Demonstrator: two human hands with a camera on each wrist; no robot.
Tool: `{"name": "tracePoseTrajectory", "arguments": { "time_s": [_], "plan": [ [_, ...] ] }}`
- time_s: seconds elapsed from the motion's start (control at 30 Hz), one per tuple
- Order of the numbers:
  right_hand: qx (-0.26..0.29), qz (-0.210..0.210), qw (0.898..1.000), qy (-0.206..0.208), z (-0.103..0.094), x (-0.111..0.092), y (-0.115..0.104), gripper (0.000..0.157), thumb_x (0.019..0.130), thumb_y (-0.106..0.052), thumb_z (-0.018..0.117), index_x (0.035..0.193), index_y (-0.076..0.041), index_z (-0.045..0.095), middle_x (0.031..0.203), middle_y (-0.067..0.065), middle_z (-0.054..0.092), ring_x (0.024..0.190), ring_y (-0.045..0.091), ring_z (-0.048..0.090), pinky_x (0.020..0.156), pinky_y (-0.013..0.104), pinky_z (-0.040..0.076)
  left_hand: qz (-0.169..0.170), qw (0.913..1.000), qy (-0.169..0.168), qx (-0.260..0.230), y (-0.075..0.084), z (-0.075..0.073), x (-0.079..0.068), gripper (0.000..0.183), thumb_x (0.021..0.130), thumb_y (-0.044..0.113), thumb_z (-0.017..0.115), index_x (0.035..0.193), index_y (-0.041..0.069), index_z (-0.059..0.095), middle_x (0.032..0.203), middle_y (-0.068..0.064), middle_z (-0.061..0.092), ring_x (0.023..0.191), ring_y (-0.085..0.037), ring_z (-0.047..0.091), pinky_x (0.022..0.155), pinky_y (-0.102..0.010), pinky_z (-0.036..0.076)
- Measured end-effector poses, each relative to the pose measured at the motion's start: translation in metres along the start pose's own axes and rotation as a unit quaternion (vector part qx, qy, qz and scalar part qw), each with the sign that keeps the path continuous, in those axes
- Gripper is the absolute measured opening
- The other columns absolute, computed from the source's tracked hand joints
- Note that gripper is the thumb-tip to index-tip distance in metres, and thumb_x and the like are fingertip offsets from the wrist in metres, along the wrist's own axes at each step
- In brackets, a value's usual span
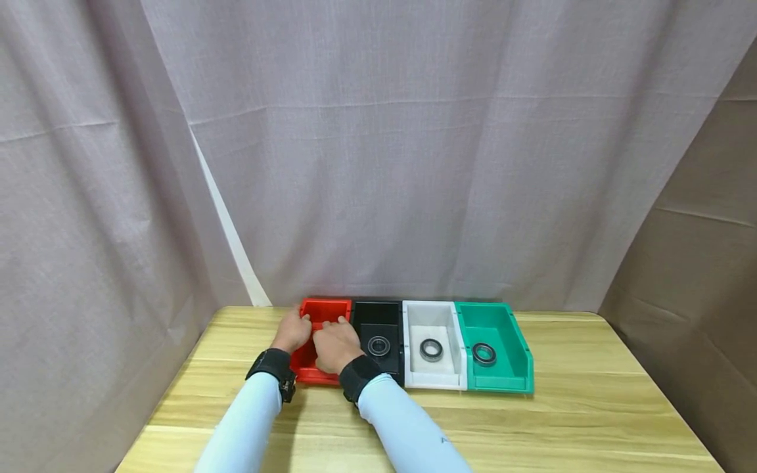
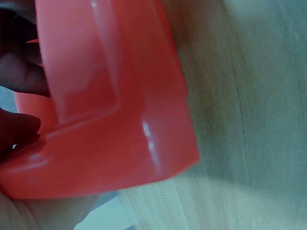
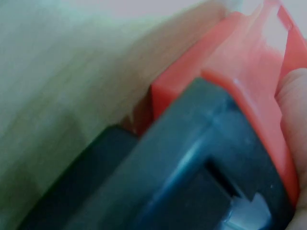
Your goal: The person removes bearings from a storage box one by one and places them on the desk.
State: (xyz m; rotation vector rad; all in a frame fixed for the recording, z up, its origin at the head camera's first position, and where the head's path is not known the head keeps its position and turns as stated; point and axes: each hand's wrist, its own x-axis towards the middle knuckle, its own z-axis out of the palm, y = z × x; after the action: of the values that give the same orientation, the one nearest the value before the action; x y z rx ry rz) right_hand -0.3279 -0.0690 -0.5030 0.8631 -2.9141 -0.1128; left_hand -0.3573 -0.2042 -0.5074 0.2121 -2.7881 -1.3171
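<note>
At the left end of a row of bins, both hands are on a red plastic bin (image 1: 319, 378). My left hand (image 1: 293, 330) grips its left side wall; in the left wrist view the thumb (image 2: 19, 127) and fingers (image 2: 21, 74) lie on either side of the red wall (image 2: 115, 143). My right hand (image 1: 337, 345) holds the opposite wall, beside the black bin (image 1: 378, 315). In the right wrist view a digit (image 3: 293, 110) presses along the red wall (image 3: 249, 72), close against the black bin's corner (image 3: 192, 139). Part of the red bin's inside is hidden behind the hands.
A ball bearing (image 1: 378, 346) lies in the black bin. To its right stand a white bin (image 1: 434, 382) with a bearing (image 1: 431, 349) and a green bin (image 1: 503, 383) with another bearing (image 1: 484, 354). The wooden table (image 1: 591, 394) ends at grey curtains (image 1: 384, 164).
</note>
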Motion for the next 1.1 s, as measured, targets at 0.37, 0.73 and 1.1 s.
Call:
{"name": "tracePoseTrajectory", "arguments": {
  "time_s": [0.37,0.73,1.1],
  "plan": [
    [0.105,-0.035,0.994,0.013,-0.006,-0.015,0.020,0.009,0.098,-0.026,0.070,0.105,-0.022,0.073,0.101,-0.002,0.068,0.103,0.020,0.063,0.096,0.036,0.048,-0.009,0.9998,-0.014,-0.010,0.004,0.010,0.002,0.040,0.109,0.011,0.042,0.141,-0.009,0.053,0.140,-0.031,0.065,0.125,-0.046,0.064,0.115,-0.064,0.048],
    [0.110,-0.075,0.990,0.039,-0.011,-0.037,0.020,0.050,0.096,-0.023,0.073,0.146,-0.018,0.067,0.117,-0.001,0.069,0.105,0.015,0.058,0.088,0.026,0.042,0.003,0.9993,-0.026,-0.027,0.003,0.007,0.001,0.041,0.109,0.009,0.040,0.142,-0.012,0.053,0.141,-0.032,0.063,0.128,-0.048,0.062,0.117,-0.063,0.047],
    [0.074,-0.110,0.987,0.095,-0.018,-0.073,0.004,0.050,0.096,-0.024,0.076,0.144,-0.017,0.065,0.113,0.000,0.065,0.101,0.014,0.055,0.086,0.023,0.043,-0.013,0.9983,-0.034,-0.046,0.001,-0.002,-0.002,0.042,0.111,0.012,0.038,0.143,-0.011,0.052,0.140,-0.032,0.062,0.126,-0.045,0.060,0.118,-0.062,0.045]
  ]
}}
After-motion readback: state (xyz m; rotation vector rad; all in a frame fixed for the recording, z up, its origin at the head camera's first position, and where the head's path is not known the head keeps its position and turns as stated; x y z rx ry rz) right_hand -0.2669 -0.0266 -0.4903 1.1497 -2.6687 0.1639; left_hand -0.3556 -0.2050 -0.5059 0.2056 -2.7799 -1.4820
